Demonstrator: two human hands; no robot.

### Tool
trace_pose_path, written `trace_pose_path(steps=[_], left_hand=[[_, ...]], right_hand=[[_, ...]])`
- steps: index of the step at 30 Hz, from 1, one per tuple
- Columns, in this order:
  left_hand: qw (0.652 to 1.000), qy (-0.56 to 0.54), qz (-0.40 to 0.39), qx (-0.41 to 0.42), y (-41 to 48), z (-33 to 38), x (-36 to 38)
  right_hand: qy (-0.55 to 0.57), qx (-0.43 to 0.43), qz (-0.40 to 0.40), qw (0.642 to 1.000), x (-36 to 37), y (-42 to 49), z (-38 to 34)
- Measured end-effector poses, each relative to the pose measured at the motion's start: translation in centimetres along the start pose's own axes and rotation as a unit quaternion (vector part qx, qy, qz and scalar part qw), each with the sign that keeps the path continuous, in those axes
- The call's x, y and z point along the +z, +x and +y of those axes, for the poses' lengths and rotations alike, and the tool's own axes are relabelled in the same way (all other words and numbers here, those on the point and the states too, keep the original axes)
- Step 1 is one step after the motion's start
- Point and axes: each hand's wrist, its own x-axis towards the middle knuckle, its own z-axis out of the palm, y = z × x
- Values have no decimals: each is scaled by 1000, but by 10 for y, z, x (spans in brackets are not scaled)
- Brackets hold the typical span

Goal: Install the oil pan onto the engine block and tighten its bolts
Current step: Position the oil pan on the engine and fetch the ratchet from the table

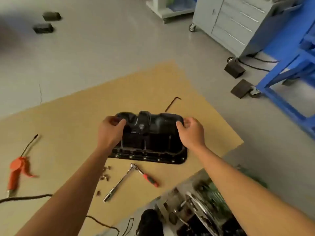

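A black oil pan (153, 138) lies on a cardboard sheet (71, 126) on the floor, its bolt-hole flange toward me. My left hand (110, 132) grips the pan's left end, fingers curled over the far edge. My right hand (190, 132) grips the right end the same way. Several small bolts (104, 174) lie loose on the cardboard near my left forearm. A ratchet with a red handle (144, 175) and a long extension bar (117, 184) rest just in front of the pan. The engine block (196, 212) shows at the bottom right, blurred.
An orange air blow gun (16, 172) with a black hose lies at the left. A hex key (173, 103) sits behind the pan. A blue stand frame (289, 65), grey wheeled cabinet (235, 23) and black wheel chocks (238, 79) stand at the right.
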Motion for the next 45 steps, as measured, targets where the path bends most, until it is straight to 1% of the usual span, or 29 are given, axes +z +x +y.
trace_pose_path(steps=[1,2,4,6,8,9,11,15,18,20,23,25,28,31,34,38,40,42,45], left_hand=[[1000,15,11,6,10,-5,-5],[999,35,13,12,21,-14,-5],[998,25,-45,26,33,-33,-5],[989,-75,-126,2,44,-47,-2],[968,-166,-184,-37,51,-55,2],[958,-193,-205,-52,54,-58,4],[944,-218,-241,-56,58,-58,6],[934,-237,-266,-40,59,-57,8],[934,-253,-248,-43,50,-52,4],[931,-266,-247,-33,43,-37,-2],[928,-276,-252,-9,36,8,-9],[920,-284,-267,28,31,45,-12],[901,-279,-319,89,5,105,-2],[871,-301,-368,123,-50,157,26],[836,-334,-411,141,-133,198,62],[763,-349,-518,167,-275,248,93],[735,-361,-549,169,-346,266,103],[719,-354,-573,172,-414,275,113],[722,-331,-592,137,-500,272,133]], right_hand=[[4,16,14,1000,5,10,-2],[5,34,10,999,8,19,-1],[44,52,-49,996,10,25,6],[114,70,-86,987,19,32,12],[197,80,-75,974,29,36,20],[235,82,-65,966,34,38,23],[274,88,-61,956,36,42,23],[287,89,-81,950,27,52,11],[288,73,-97,950,9,53,-10],[293,60,-98,949,-11,48,-26],[308,38,-77,948,-56,35,-46],[327,20,-43,944,-90,18,-55],[342,2,30,939,-154,-25,-55],[347,-4,99,933,-228,-86,-44],[324,-13,174,930,-308,-169,-27],[297,-30,271,915,-404,-299,15],[297,-25,306,904,-443,-363,41],[304,-12,337,891,-472,-426,72],[320,6,386,865,-496,-508,122]])
